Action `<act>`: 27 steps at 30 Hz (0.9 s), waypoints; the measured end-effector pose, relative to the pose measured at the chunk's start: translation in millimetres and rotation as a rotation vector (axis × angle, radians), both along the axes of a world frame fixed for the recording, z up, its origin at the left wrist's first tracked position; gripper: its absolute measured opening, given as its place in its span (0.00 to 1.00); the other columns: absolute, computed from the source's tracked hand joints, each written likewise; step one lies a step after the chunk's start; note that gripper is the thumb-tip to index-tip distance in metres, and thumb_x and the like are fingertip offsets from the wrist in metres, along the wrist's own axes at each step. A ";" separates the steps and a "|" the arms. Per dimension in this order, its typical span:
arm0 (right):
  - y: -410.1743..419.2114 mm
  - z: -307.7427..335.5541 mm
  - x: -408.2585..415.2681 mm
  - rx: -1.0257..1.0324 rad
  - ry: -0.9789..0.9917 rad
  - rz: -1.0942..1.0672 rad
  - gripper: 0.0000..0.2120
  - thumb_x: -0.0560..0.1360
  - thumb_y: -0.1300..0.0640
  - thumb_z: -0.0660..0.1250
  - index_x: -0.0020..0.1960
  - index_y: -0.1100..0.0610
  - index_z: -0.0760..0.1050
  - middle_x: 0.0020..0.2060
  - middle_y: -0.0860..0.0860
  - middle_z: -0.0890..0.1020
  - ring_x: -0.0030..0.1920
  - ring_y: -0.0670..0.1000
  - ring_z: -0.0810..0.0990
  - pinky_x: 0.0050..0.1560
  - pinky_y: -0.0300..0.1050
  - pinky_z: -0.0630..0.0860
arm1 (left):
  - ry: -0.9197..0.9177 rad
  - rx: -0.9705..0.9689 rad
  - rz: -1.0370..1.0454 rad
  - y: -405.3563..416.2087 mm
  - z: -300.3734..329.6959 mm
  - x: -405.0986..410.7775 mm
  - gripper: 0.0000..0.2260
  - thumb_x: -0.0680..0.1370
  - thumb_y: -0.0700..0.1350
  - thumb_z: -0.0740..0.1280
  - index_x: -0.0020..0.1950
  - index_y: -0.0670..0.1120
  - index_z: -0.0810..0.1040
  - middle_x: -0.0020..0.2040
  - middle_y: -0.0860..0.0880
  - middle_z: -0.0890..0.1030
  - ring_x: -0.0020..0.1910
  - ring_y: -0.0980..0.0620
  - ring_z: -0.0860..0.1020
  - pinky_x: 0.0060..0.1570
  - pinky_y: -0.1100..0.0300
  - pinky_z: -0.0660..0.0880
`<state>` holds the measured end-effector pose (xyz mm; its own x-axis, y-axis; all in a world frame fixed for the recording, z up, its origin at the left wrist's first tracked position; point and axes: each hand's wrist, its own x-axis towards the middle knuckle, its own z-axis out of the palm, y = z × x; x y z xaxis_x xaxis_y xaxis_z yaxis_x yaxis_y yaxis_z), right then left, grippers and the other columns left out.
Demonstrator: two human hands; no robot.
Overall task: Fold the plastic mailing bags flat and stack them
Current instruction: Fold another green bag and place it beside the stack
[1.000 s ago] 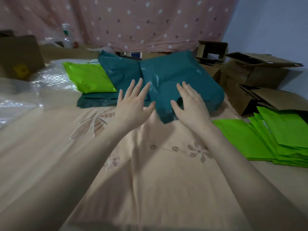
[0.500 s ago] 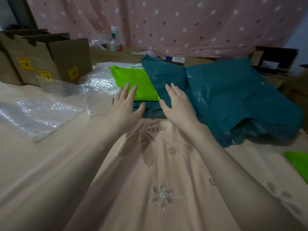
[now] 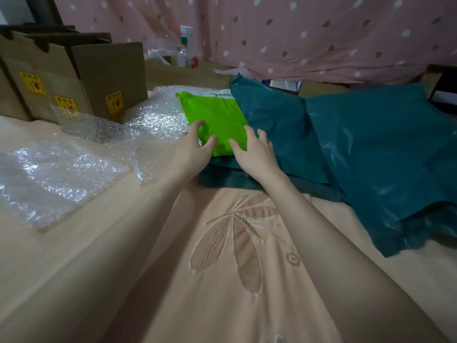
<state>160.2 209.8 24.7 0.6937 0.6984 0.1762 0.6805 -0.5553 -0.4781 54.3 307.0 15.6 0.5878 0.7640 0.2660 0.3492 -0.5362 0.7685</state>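
Bubble wrap lies left, teal bags crowd right; both hands, left hand and right hand, spread-fingered, rest on the green bag's near edge.

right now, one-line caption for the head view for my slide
Both hands, left hand and right hand, reach onto a green mailing bag lying on teal bags.

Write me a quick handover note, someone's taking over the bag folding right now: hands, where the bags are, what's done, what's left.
Left hand: fingers on the near left edge of the green bag, no firm grip visible.
Right hand: open, at its near right corner.
Green bag lies on a flat teal stack.
Big rumpled teal bags on the right are unfolded.
Left: fold those flat and stack them.
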 end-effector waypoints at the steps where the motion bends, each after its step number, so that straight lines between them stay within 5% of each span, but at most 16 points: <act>1: 2.8 -1.3 2.0 -0.007 0.010 -0.009 0.31 0.79 0.40 0.54 0.76 0.54 0.53 0.74 0.59 0.55 0.72 0.65 0.58 0.71 0.60 0.58 | 0.000 0.009 0.000 1.2 -0.6 2.7 0.24 0.79 0.53 0.61 0.73 0.48 0.63 0.65 0.42 0.73 0.60 0.45 0.73 0.55 0.57 0.68; 6: 6.4 -4.5 7.0 0.034 0.050 -0.038 0.33 0.76 0.40 0.60 0.74 0.53 0.54 0.69 0.59 0.63 0.68 0.63 0.63 0.66 0.58 0.64 | -0.059 0.081 -0.001 -1.2 -2.0 6.3 0.22 0.77 0.45 0.64 0.71 0.43 0.66 0.65 0.44 0.71 0.58 0.48 0.73 0.49 0.68 0.62; 10: -3.9 5.2 6.5 0.113 0.063 -0.091 0.41 0.70 0.39 0.68 0.74 0.52 0.52 0.68 0.58 0.67 0.68 0.61 0.61 0.65 0.59 0.62 | -0.201 0.038 -0.039 -10.3 1.8 2.1 0.24 0.74 0.36 0.64 0.69 0.45 0.67 0.63 0.45 0.73 0.57 0.46 0.75 0.54 0.59 0.72; 14: -25.1 22.4 6.4 0.239 0.127 -0.104 0.43 0.67 0.38 0.71 0.72 0.52 0.52 0.68 0.55 0.67 0.68 0.60 0.63 0.66 0.60 0.62 | -0.310 -0.049 -0.084 -30.0 15.6 -6.3 0.27 0.72 0.32 0.61 0.69 0.49 0.63 0.55 0.50 0.75 0.45 0.51 0.77 0.33 0.72 0.71; 20: -87.4 62.1 0.7 0.652 0.383 -0.149 0.27 0.77 0.49 0.63 0.69 0.57 0.57 0.60 0.54 0.71 0.57 0.53 0.72 0.53 0.43 0.67 | -0.501 -0.282 -0.212 -75.3 46.7 -21.7 0.34 0.72 0.27 0.64 0.71 0.51 0.57 0.56 0.52 0.74 0.46 0.56 0.80 0.38 0.65 0.78; 24: -142.9 86.3 -8.1 0.753 0.385 -0.184 0.20 0.78 0.54 0.62 0.67 0.59 0.66 0.58 0.57 0.77 0.55 0.53 0.76 0.58 0.48 0.73 | -0.558 -0.395 -0.344 -117.2 65.2 -32.8 0.36 0.73 0.31 0.67 0.73 0.52 0.55 0.58 0.52 0.75 0.53 0.55 0.77 0.42 0.67 0.78; 27: -193.8 94.1 -18.9 0.757 0.357 -0.145 0.09 0.76 0.58 0.63 0.56 0.56 0.71 0.51 0.57 0.81 0.49 0.54 0.79 0.56 0.54 0.75 | -0.541 -0.402 -0.458 -150.6 76.9 -43.5 0.29 0.73 0.44 0.69 0.68 0.62 0.61 0.66 0.50 0.72 0.62 0.53 0.73 0.51 0.58 0.78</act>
